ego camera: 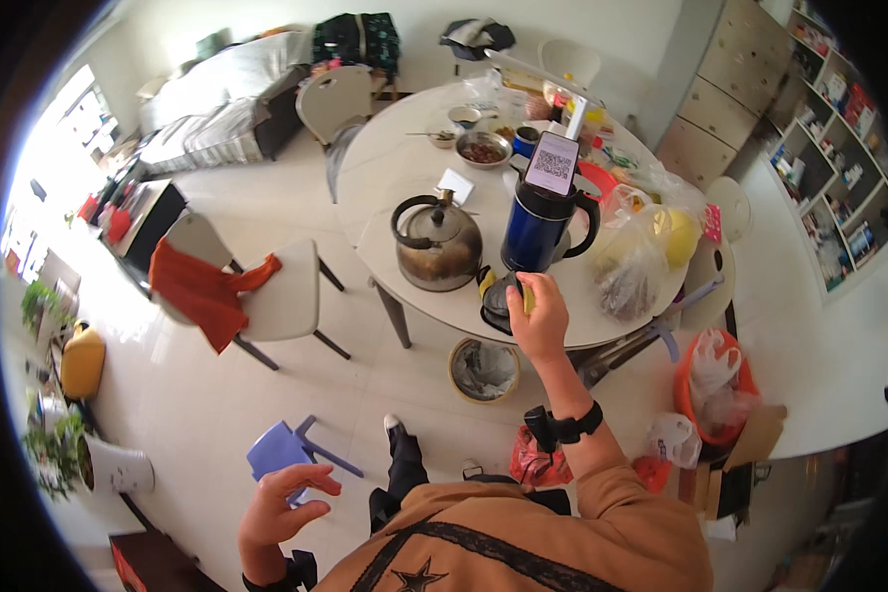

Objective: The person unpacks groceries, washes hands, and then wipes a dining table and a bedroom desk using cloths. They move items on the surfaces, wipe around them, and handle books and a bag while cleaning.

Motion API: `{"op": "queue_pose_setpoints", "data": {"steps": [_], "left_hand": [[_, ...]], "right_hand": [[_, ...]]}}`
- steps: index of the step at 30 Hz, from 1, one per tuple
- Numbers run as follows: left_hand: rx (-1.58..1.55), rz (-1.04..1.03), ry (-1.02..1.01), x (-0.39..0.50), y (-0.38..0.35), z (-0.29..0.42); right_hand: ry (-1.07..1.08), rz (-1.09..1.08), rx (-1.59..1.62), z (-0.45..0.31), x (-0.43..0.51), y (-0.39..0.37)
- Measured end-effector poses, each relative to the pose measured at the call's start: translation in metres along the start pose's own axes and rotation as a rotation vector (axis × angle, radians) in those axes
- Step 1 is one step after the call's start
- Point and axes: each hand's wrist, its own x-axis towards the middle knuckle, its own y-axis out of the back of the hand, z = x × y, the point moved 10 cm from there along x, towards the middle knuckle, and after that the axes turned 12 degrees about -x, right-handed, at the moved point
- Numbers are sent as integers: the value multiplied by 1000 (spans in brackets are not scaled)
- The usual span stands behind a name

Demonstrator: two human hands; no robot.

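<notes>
My right hand [539,314] is at the near edge of the round white table [374,185], its thumb and fingertips at a dark grey and yellow item [497,296], perhaps a cloth or mitt; whether they grip it is unclear. Just behind stands a blue electric kettle [533,229] with a black handle, and a phone [553,164] showing a printed-style code appears above its lid. A stained metal kettle [439,248] with a black handle stands to the left. My left hand [288,503] is low at the left, fingers apart and holding nothing, above a small blue plastic stool [277,448].
A lined waste bin [485,370] stands under the table edge. A white chair [285,303] with an orange garment [203,288] is at the left. Bowls, including a metal bowl [483,150], and plastic bags [625,259] crowd the table. An orange basket [684,388] holds bags at the right.
</notes>
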Motion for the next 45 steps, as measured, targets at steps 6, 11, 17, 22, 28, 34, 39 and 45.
{"op": "queue_pose_setpoints", "data": {"steps": [6, 11, 17, 22, 28, 34, 39, 45], "left_hand": [[-261, 62, 188, 92, 104, -54], [-197, -78, 210, 183, 148, -53], [-208, -169, 303, 269, 153, -66], [-198, -165, 382, 319, 147, -72], [-210, -234, 363, 377, 138, -65], [-268, -317, 378, 417, 130, -63], [-189, -306, 395, 440, 137, -53], [-425, -589, 120, 449, 93, 62]], "right_hand": [[-139, -111, -471, 54, -9, -81], [-125, 9, -697, 64, -25, -123], [-133, -247, -604, 108, -53, -117], [-398, -118, -779, 161, -41, -66], [-76, -330, -535, 78, -57, -124], [-457, -68, -701, 167, -32, -71], [-396, -122, -708, 127, -46, -89], [-390, -265, -686, 138, -54, -93]]}}
